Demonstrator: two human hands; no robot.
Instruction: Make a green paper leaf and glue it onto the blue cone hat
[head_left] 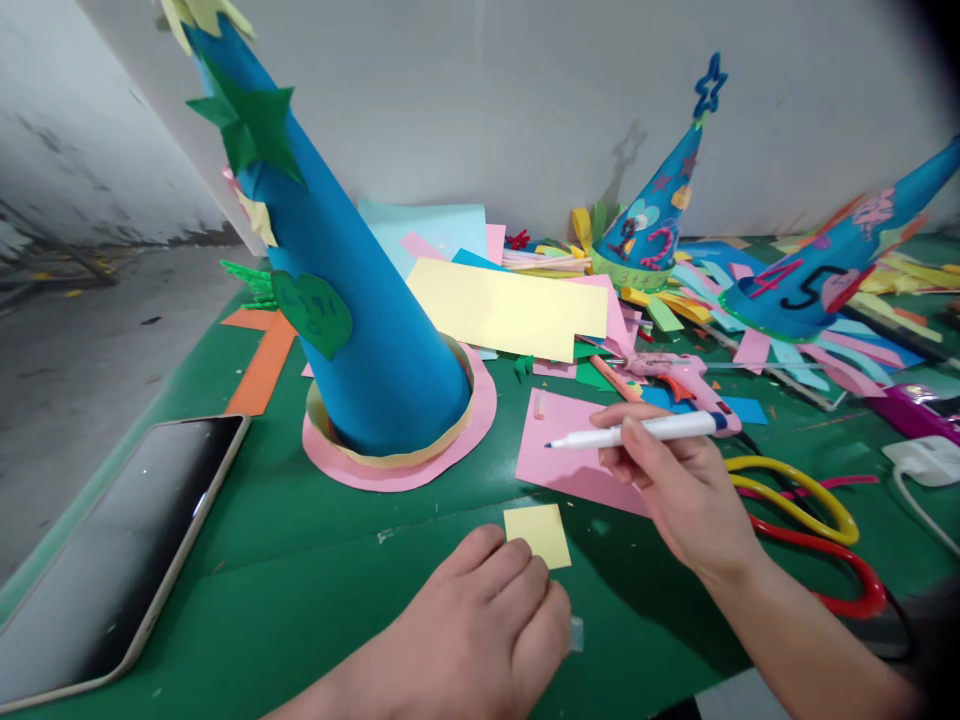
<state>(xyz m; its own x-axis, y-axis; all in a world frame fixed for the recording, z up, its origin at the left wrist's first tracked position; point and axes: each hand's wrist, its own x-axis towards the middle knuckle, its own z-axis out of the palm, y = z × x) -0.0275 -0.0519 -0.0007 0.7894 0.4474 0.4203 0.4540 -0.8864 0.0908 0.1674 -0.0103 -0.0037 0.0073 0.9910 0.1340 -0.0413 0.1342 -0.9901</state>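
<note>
In my right hand (675, 480) is a white marker (637, 432) with a dark blue tip, gripped by thumb and fingers and pointing left. Under it lies a pink paper sheet (555, 460). My left hand (495, 620) rests with fingers curled on the green table, its knuckles beside a small yellow paper square (544, 535). A small translucent piece (576, 634) shows at its right edge; whatever the fingers hold is hidden. Beyond stands a tall blue paper cone hat (375, 320) with a pink brim, a green star and a green heart, leaning left.
A phone (127, 550) lies at the left. On the right are scissors (817, 500) with yellow and red handles, a pink glue gun (675, 375) and a white plug (926, 460). Two decorated cones (652, 220) stand among paper scraps, behind a pale yellow sheet (502, 305).
</note>
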